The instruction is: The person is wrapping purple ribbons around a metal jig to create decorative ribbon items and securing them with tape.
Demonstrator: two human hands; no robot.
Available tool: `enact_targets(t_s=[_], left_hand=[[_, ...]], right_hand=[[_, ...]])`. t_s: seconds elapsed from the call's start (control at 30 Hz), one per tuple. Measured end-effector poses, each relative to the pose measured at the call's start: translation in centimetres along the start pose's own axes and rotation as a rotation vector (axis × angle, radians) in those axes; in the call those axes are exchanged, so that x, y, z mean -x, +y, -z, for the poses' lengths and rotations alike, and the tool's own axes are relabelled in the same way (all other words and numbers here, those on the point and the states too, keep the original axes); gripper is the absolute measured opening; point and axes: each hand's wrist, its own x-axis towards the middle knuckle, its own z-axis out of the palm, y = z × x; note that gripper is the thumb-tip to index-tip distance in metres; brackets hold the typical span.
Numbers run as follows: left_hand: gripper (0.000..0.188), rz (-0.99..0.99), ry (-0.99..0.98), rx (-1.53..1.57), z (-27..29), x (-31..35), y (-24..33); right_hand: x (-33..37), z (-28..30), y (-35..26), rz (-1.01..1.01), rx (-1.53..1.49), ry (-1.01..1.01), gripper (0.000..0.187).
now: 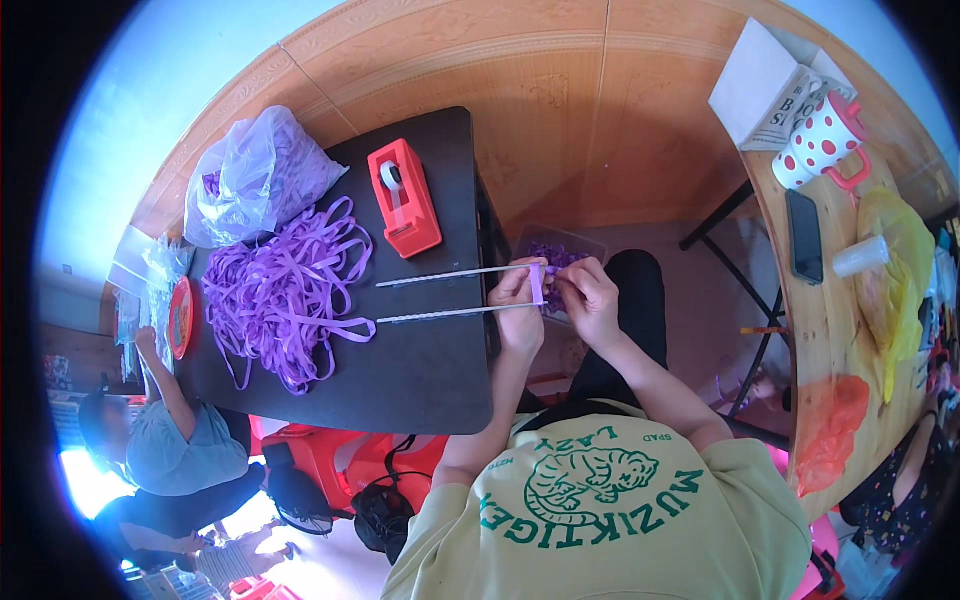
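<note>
Two thin metal rods [440, 314] with twisted far ends reach side by side over the edge of the black table. A purple ribbon [538, 285] spans their near ends. My left hand [518, 308] is closed at the rod ends, its fingers pressed against the ribbon. Close beside it on the right, my right hand [592, 298] pinches the ribbon at the upper rod; its fingertips are partly hidden. Beneath both hands sits a clear plastic box [590, 243] with small purple pieces in it. A big heap of loose purple ribbon [290, 290] lies left of the rods.
On the black table [430, 375] are a red tape dispenser [405, 200] and a plastic bag [255, 180] of purple ribbon. To the right, a wooden table [775, 240] carries a phone [804, 236], spotted cup [818, 142] and yellow bag [890, 270]. A person [190, 450] sits far left.
</note>
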Motion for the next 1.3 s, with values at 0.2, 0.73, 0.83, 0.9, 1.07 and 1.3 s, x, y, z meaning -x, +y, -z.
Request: enact_targets(t_s=[0.2, 0.73, 0.83, 0.9, 1.07, 1.3], left_hand=[[0.016, -0.034, -0.032, -0.025, 0.5, -0.2, -0.4], [0.016, -0.005, 0.022, -0.075, 0.7, 0.0, -0.4], [0.016, -0.020, 0.028, -0.077, 0.4, 0.0, -0.2], [0.015, -0.026, 0.022, -0.079, 0.6, 0.0, -0.2], [0.016, -0.006, 0.001, -0.056, 0.4, 0.1, 0.0], [0.017, 0.001, -0.024, -0.039, 0.9, 0.1, -0.2]], right_hand=[[0.0, 0.6, 0.0, -0.085, -0.292, -0.246, 0.011], [-0.5, 2.3, 0.0, -0.220, -0.387, -0.414, 0.002], [-0.2, 2.4, -0.7, -0.299, -0.489, -0.290, 0.002], [-0.1, 2.6, -1.2, -0.642, -0.709, -0.402, 0.005], [0.1, 2.2, 0.1, -0.784, -1.440, -0.548, 0.011], [-0.9, 2.4, 0.2, -0.805, -1.280, -0.687, 0.008]])
